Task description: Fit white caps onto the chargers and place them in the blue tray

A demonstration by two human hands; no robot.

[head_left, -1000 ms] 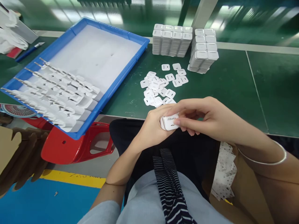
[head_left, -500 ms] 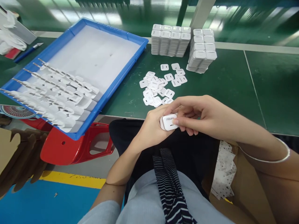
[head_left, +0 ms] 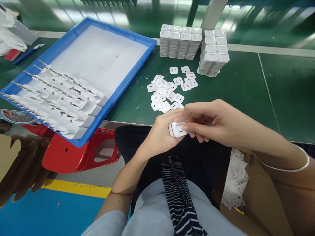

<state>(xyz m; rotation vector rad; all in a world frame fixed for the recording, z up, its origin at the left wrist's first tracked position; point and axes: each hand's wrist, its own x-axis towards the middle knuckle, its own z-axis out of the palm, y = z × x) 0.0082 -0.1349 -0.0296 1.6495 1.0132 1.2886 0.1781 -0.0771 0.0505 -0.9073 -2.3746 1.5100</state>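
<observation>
My left hand (head_left: 164, 131) is wrapped round a small white charger housing (head_left: 170, 129), most of it hidden in the fist. At the housing's end sits a white cover plate (head_left: 177, 130) with grey lettering and a small dark slot. The thumb of my right hand (head_left: 206, 119) presses on the plate's right edge, and the forefinger lies at its upper side, so the fingers grip it. Beyond the hands, a loose pile of similar white cover plates (head_left: 162, 89) lies on the green table (head_left: 246, 95).
Stacked white plates (head_left: 180, 44) stand at the back, with a second stack (head_left: 213, 57) on their right. To the left, a blue tray (head_left: 123, 90) holds rows of white housings (head_left: 81, 119) with metal prongs. A red stool (head_left: 66, 155) and an open cardboard box (head_left: 261, 186) flank my lap.
Both hands stay almost in place. The cover plate and housing are tilted very slightly differently, and the right fingers have shifted a little along the plate.
</observation>
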